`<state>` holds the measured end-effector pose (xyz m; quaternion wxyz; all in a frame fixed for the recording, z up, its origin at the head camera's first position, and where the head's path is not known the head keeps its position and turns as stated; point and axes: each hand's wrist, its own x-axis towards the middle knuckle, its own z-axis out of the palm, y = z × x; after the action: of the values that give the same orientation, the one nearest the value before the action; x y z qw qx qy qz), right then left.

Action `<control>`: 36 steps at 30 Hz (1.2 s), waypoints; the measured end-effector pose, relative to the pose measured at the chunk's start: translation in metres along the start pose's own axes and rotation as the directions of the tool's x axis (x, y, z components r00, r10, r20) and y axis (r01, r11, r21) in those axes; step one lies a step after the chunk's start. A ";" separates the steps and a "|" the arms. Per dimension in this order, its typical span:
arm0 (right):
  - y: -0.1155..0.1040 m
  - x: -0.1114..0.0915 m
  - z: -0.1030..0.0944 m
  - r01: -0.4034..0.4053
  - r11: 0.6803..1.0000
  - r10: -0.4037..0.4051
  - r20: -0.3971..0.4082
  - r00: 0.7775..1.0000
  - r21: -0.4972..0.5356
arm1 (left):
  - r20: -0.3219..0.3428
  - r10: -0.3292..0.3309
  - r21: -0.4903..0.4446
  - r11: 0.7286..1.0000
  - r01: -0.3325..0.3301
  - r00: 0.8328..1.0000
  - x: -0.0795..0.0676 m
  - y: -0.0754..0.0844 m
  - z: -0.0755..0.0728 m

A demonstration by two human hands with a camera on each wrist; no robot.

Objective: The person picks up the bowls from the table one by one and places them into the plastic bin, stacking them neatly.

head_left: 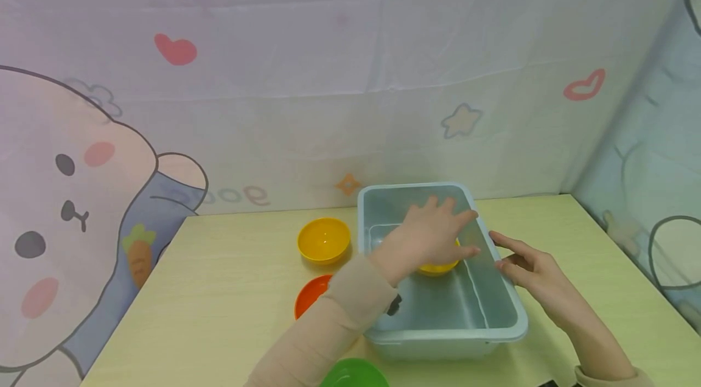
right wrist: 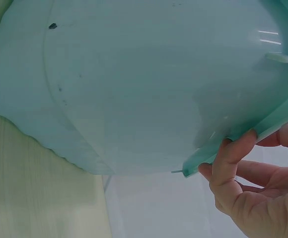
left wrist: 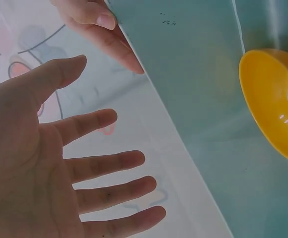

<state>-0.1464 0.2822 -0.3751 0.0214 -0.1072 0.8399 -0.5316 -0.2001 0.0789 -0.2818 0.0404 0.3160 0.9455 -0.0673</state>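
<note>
A light blue-green plastic bin (head_left: 438, 335) stands on the table, with a yellow bowl (head_left: 440, 268) inside it. My left hand (head_left: 429, 232) hovers over the bin, partly covering that bowl in the head view. Its fingers are spread and hold nothing; in the left wrist view the bowl (left wrist: 275, 104) lies apart from the fingertips. At the bin's right side, my right hand (head_left: 539, 274) touches the outer edge of the rim with its fingertips and thumb. From below, the right wrist view shows the fingers (right wrist: 228, 171) lightly bent against the rim's lip.
Left of the bin sits another yellow bowl (head_left: 323, 241). An orange-red bowl (head_left: 310, 298) is nearer, partly hidden by my left sleeve. A green bowl (head_left: 355, 373) shows at the bottom edge. A printed cloth (head_left: 306, 70) hangs behind the pale wooden table (head_left: 219, 289).
</note>
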 end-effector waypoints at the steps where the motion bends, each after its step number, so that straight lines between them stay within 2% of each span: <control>1: 0.000 0.000 0.000 0.000 1.000 0.000 0.001 1.000 0.001 | 0.000 0.003 0.001 1.000 -0.003 1.000 -0.001 0.000 0.000; 12: 0.000 0.000 -0.001 0.000 1.000 0.000 0.010 1.000 0.013 | -0.024 0.029 0.021 0.999 -0.029 0.999 -0.018 0.000 -0.004; 20: 0.000 0.000 0.000 -0.003 1.000 0.003 0.009 1.000 0.019 | -0.079 0.068 0.011 0.998 -0.068 0.995 -0.030 -0.005 -0.005; 28: 0.001 0.001 0.001 0.008 0.999 -0.008 0.007 1.000 0.032 | -0.088 0.085 0.013 0.996 -0.085 0.992 -0.039 -0.009 -0.006; 36: 0.001 0.000 0.000 0.013 1.000 -0.013 0.010 1.000 0.026 | -0.112 0.123 -0.045 0.991 -0.129 0.986 -0.049 -0.014 -0.006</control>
<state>-0.1463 0.2825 -0.3763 0.0235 -0.1150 0.8321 -0.5420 -0.1695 0.0395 -0.2691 0.0011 0.3771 0.9259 -0.0226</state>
